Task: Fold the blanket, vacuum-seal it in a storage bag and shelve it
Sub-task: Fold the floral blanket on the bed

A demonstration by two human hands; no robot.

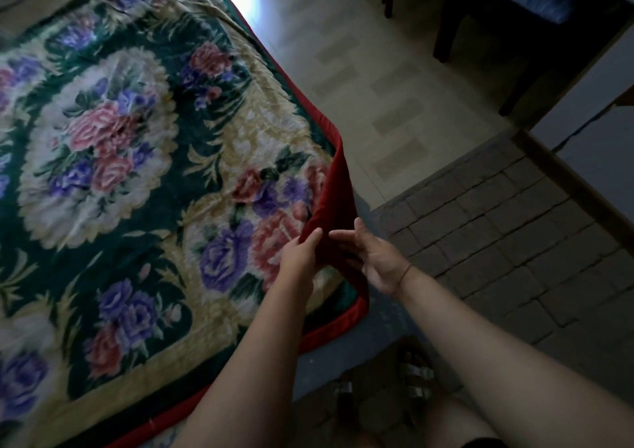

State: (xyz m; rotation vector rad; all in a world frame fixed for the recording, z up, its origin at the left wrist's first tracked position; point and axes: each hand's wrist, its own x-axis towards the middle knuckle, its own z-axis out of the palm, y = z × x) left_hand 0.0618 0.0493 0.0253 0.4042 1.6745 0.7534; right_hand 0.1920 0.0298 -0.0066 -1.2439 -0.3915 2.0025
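Floral blanket (137,159) with a red border lies spread over a blue-grey surface (380,314), its near corner raised. Alongside, pale floor tiles (370,80) meet grey brick-pattern paving (497,235), where dark furniture legs (446,42) and 2 sandalled feet (417,380) stand.

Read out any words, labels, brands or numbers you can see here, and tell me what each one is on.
No readable text anywhere in this view.
On the blanket: flower pattern only; no tag shows on its red border near the left hand and right hand.
Floor tiles: no writing.
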